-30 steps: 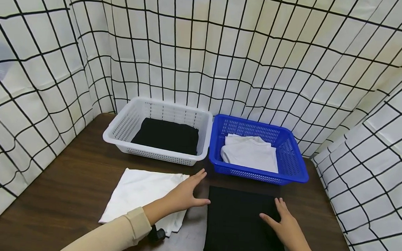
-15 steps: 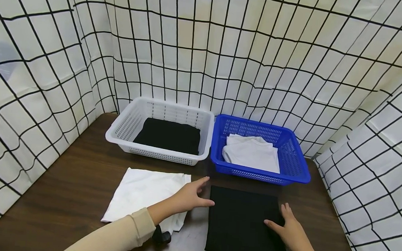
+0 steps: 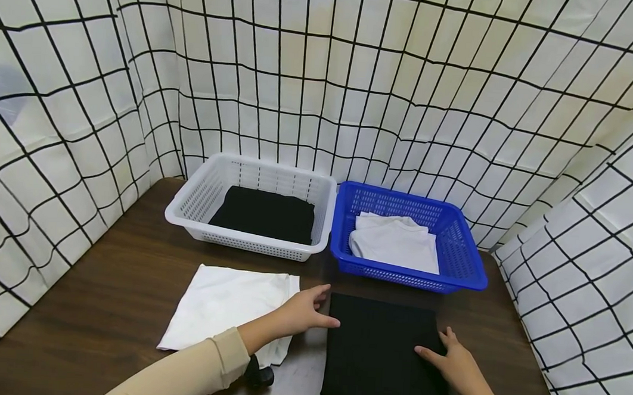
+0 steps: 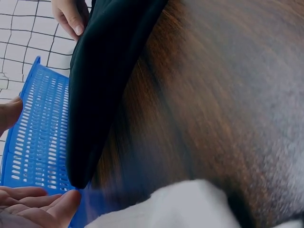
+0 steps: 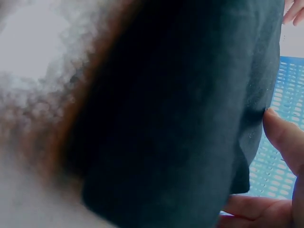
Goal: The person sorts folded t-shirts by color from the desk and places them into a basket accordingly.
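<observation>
A folded black cloth [image 3: 375, 353] lies flat on the table. By its upper left corner is my left hand [image 3: 301, 312], thumb and fingers spread. The left wrist view shows the fingertips [image 4: 71, 203] at the cloth's edge, the thumb apart from it. At the cloth's right side is my right hand [image 3: 459, 365]. Its thumb [image 5: 281, 135] touches the cloth's top in the right wrist view, while the fingers lie at the edge, their tips partly hidden. A folded white cloth [image 3: 219, 303] lies to the left, partly under my left forearm.
Behind, a white basket [image 3: 246, 244] holds folded black cloth [image 3: 264, 214]. Beside it, a blue basket [image 3: 463, 262] contains folded white cloth [image 3: 394, 243]. A wire grid with white sheeting [image 3: 366, 75] encloses the dark wooden table [image 3: 102, 293] at the back and sides.
My left hand has moved slightly right and down toward the black cloth's edge, its fingers drawing closer together. The right hand has shifted a little right and down. The cloths have not moved.
</observation>
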Available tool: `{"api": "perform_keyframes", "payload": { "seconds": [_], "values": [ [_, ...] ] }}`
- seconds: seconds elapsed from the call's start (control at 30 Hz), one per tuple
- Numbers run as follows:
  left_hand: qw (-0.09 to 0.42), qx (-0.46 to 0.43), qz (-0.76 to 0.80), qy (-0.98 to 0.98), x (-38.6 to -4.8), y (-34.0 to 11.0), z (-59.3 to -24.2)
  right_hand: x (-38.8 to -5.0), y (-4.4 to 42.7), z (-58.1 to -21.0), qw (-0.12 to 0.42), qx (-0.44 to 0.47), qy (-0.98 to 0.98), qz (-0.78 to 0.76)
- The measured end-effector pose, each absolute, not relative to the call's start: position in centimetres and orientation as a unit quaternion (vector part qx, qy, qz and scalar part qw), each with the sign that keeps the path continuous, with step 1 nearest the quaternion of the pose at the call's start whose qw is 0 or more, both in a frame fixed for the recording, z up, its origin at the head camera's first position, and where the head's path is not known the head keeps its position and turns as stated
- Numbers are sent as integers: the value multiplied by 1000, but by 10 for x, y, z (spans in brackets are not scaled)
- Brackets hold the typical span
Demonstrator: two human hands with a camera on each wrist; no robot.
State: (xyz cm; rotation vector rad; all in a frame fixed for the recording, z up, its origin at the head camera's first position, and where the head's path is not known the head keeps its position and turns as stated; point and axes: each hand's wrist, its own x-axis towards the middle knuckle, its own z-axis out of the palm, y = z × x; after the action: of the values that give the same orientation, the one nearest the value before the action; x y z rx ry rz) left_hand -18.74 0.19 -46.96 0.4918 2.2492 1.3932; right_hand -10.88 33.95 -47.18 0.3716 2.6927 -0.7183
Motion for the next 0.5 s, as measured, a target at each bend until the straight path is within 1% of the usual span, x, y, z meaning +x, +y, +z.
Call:
{"api": "perform_keyframes", "payload": {
  "seconds": [0.13, 0.4, 0.5],
  "values": [
    [231, 174, 512, 809, -186, 4, -470, -109, 341, -473, 164, 136, 942, -260],
    [227, 161, 514, 811, -184, 6, -473, -109, 341, -472, 126, 125, 947, -267],
    [231, 151, 528, 803, -185, 6, -475, -109, 341, -472, 120, 124, 950, -261]
  ]
}}
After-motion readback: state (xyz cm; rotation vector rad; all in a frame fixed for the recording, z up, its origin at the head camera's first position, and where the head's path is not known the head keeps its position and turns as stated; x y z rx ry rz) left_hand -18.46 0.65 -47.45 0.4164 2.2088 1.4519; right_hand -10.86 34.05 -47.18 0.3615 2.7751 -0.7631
